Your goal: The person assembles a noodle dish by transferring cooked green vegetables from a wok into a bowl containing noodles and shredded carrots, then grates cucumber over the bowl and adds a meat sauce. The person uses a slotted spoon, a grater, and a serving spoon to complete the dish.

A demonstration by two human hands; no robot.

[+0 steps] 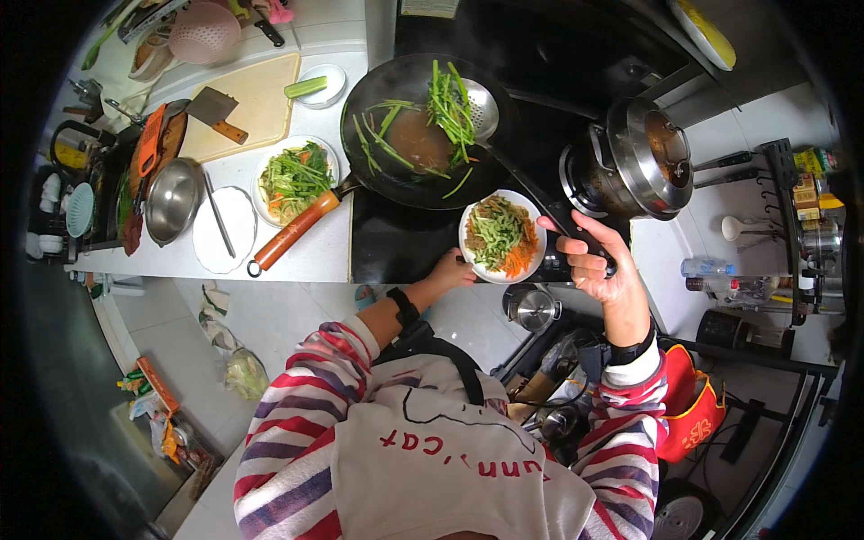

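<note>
My right hand [601, 261] is closed around the black handle of a slotted skimmer [483, 112]. Long green stalks [448, 103] lie heaped against the skimmer's metal bowl, raised over a black wok [367, 166]. Brownish liquid [412, 142] and more stalks are in the wok. At the near edge of the stove, my left hand [453, 272] grips the rim of a white plate [465, 236]; some of its fingers are hidden. Shredded green and orange vegetables [500, 236] fill that plate. The wok's wooden handle [301, 229] points toward the near left.
Left of the wok are another vegetable plate [295, 180], a white plate with a chopstick-like stick [216, 220], a steel bowl [173, 200], and a cleaver [216, 110] on a cutting board [261, 90]. A lidded pot [643, 157] stands right of the wok.
</note>
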